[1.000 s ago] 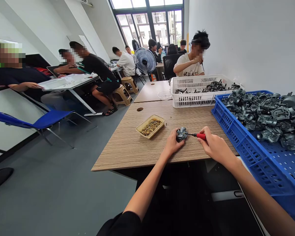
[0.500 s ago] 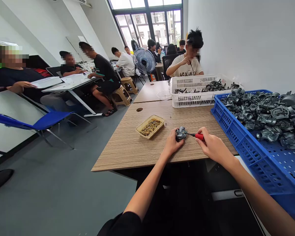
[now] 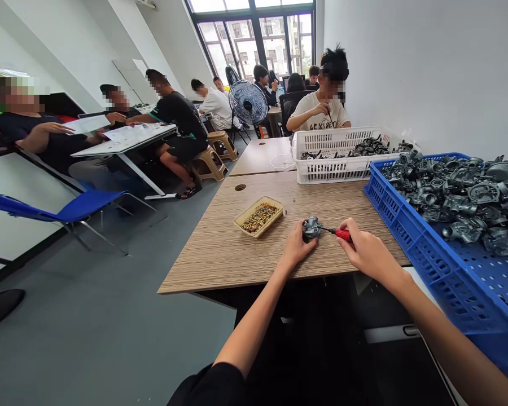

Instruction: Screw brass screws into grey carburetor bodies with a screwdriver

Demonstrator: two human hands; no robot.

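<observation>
My left hand (image 3: 297, 244) grips a grey metal carburetor body (image 3: 311, 226) against the wood-grain table (image 3: 220, 259). In my right hand (image 3: 359, 245) is a screwdriver (image 3: 342, 233) with a red handle, its fingers closed round the grip. The dark shaft points left, and its tip meets the right side of the carburetor; the exact spot is too small to make out. To the left of my left hand stands a cream tray (image 3: 240, 223) holding many small brass-coloured parts. A tiny loose piece (image 3: 285, 212) lies just right of the tray.
At my right, a blue crate (image 3: 410, 237) is heaped with carburetor bodies (image 3: 461, 197). Beyond the table's far part, a white basket (image 3: 322, 175) holds dark parts, and a co-worker (image 3: 322, 113) sits behind it. A fan (image 3: 248, 102) and a blue chair (image 3: 84, 207) stand to the left.
My hands, the carburetor and the screwdriver stay almost in place. At the left table, a person in black has stretched an arm forward, and a paper held by another person has shifted.
</observation>
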